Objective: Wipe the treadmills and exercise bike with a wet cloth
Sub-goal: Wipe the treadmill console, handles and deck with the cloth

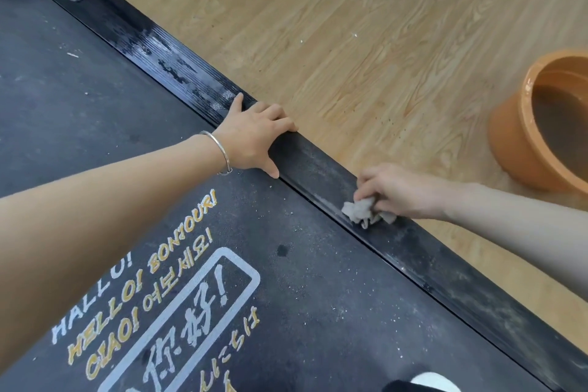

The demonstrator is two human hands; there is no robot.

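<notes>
Right hand [394, 189] gripping cloth [366, 212] on treadmill rail [445, 277], left hand [251, 137] braced

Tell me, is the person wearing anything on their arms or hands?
Both arms are bare, with no sleeves and no gloves in view. The left hand has a thin silver bangle round its wrist, a plain round ring of metal. The right hand and its wrist wear nothing.
</notes>
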